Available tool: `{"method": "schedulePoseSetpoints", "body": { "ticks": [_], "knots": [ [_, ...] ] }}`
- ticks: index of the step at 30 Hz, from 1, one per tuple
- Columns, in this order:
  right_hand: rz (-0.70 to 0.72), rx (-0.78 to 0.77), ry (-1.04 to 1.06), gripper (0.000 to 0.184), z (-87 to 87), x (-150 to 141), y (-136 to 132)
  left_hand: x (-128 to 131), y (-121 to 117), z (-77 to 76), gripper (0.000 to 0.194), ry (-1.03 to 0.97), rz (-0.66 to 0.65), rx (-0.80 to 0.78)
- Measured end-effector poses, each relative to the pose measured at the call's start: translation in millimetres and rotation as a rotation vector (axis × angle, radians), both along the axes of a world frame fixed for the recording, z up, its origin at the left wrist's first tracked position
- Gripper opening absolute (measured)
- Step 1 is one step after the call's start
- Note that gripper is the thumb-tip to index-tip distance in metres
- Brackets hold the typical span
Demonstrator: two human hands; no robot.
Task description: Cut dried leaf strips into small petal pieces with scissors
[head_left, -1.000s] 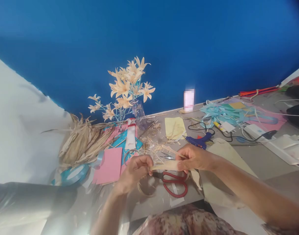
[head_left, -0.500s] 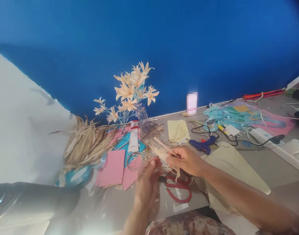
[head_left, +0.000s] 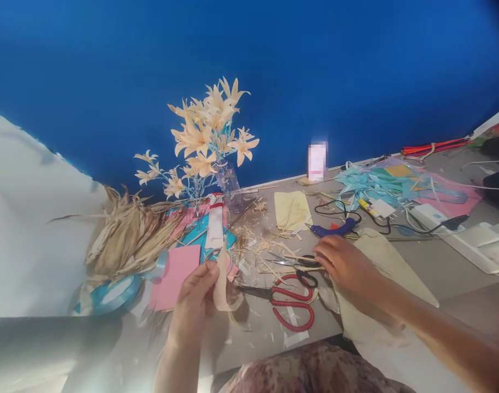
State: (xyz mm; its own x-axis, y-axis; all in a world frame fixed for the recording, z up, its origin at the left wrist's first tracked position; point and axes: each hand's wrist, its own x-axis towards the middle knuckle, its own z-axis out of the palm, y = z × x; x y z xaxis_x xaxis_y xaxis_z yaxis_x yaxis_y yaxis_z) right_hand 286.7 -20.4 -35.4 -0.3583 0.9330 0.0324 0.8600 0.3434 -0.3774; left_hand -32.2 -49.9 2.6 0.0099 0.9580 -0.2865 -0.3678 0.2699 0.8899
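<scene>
My left hand [head_left: 194,292] pinches a pale, curling strip of dried husk [head_left: 221,284] between thumb and fingers, its tip pointing up. My right hand [head_left: 347,262] lies palm down over the table, fingers loosely bent and touching or just above the handle of small scissors with black handles [head_left: 307,279]. A thin stick lies by those fingertips. Between the hands rest large red-handled scissors [head_left: 292,297], blades pointing left. The right thumb is hidden from view.
Husk scraps [head_left: 249,245] litter the table's middle. Behind stand husk flowers [head_left: 208,125] in a clear bottle [head_left: 229,188]. Pink paper [head_left: 178,278], blue ribbon [head_left: 120,292] and a dried husk bundle [head_left: 130,234] lie left; a blue glue gun [head_left: 335,228] and power strip [head_left: 449,234] lie right.
My hands have parted: the left moved left with the husk strip, the right let go of the husk and moved right to the black-handled scissors, which now show. The view has shifted slightly.
</scene>
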Motion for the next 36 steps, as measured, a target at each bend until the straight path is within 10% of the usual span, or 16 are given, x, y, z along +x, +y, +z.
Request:
{"method": "schedulePoseSetpoints", "body": {
  "ticks": [6,15,22,30,36],
  "knots": [
    [0.233,-0.138,-0.090,0.015,4.3,-29.7,-7.9,5.2,-4.1,-6.0,0.029,0.036,-0.110,-0.021],
    [0.084,-0.106,-0.328,0.013,-19.3,-21.1,16.9,5.8,-8.7,-12.3,0.032,0.009,-0.153,-0.057],
    [0.084,-0.118,-0.285,0.013,-5.6,-22.4,22.6,13.7,-3.9,-13.5,0.037,0.095,-0.175,-0.008],
    [0.077,-0.670,0.742,0.052,-2.6,-8.8,21.3,5.2,-2.5,-12.5,0.034,0.126,-0.061,0.063],
    [0.282,-1.046,1.079,0.052,-1.0,-8.6,17.3,6.9,4.6,-5.4,0.030,-0.203,-0.149,0.044]
  ]
}}
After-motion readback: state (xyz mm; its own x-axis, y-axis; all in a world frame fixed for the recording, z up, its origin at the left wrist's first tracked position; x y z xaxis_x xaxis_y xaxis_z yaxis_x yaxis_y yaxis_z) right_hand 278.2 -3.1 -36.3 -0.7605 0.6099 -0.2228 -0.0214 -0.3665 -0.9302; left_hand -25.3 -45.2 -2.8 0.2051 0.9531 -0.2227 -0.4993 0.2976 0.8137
